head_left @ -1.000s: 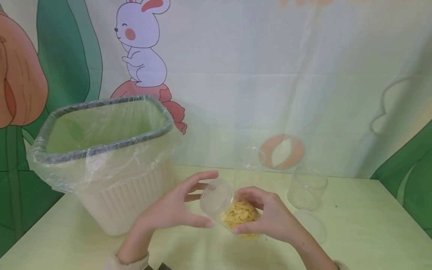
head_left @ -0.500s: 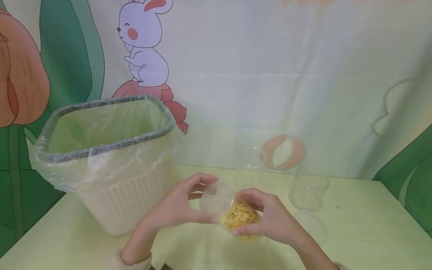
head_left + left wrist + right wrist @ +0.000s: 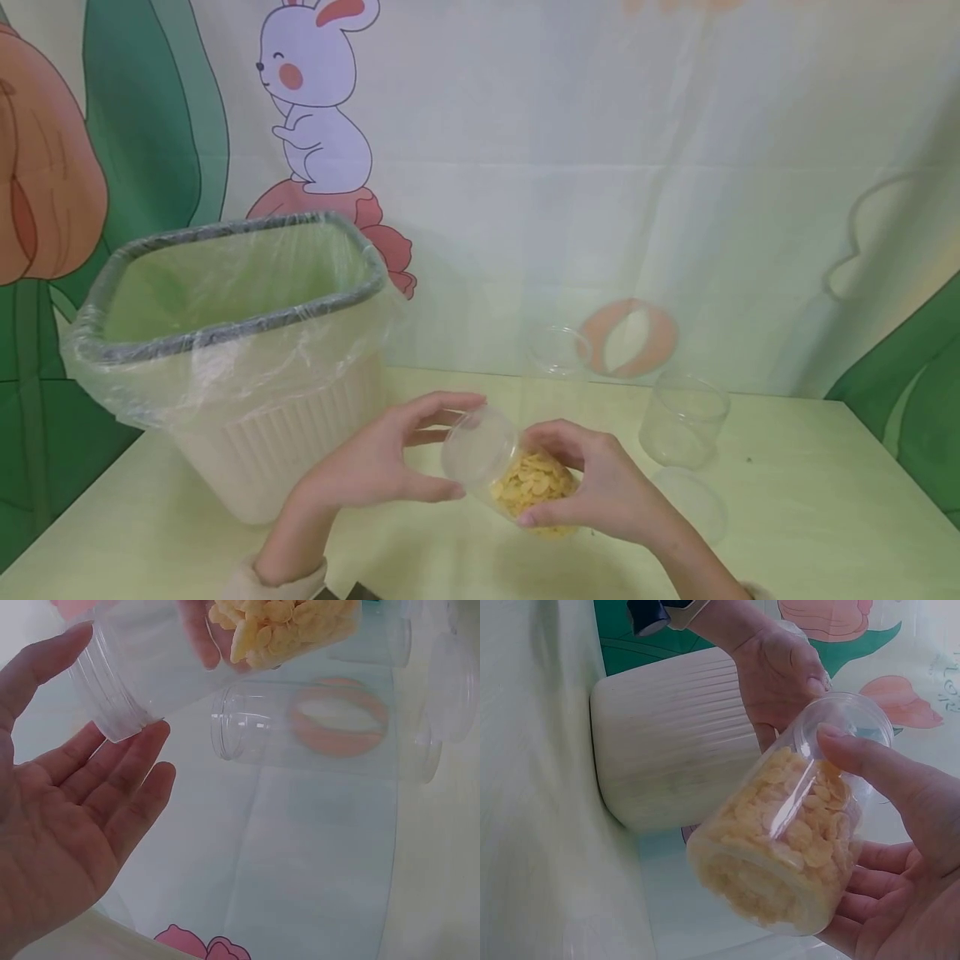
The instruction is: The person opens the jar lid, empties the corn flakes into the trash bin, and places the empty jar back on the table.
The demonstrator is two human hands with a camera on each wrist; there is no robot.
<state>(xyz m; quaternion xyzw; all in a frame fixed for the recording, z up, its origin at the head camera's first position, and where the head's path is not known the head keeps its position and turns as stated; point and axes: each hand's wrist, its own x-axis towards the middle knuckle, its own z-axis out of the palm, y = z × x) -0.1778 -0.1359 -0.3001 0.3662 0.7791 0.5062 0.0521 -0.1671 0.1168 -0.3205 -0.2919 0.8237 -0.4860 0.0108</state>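
Observation:
A clear plastic jar (image 3: 772, 832) with yellow flakes (image 3: 534, 483) in its lower part is tilted, its top towards the left. My right hand (image 3: 592, 479) grips its body, thumb on the near side and fingers on the far side. At the jar's top is a clear lid (image 3: 109, 690) with a ridged rim. My left hand (image 3: 382, 458) holds the lid at its edge, thumb at one side and fingertips at the other. In the left wrist view, the left palm (image 3: 60, 847) stands away from the lid.
A cream bin (image 3: 285, 442) with a clear liner stands at the left. A tall clear jar (image 3: 557, 371) and a shorter clear jar (image 3: 684, 425) stand towards the back. A loose clear lid (image 3: 693, 504) lies on the table behind my right wrist.
My left hand closed in on the lid, then shifted back slightly left, its thumb now at the lid's edge. The right hand and jar have hardly moved.

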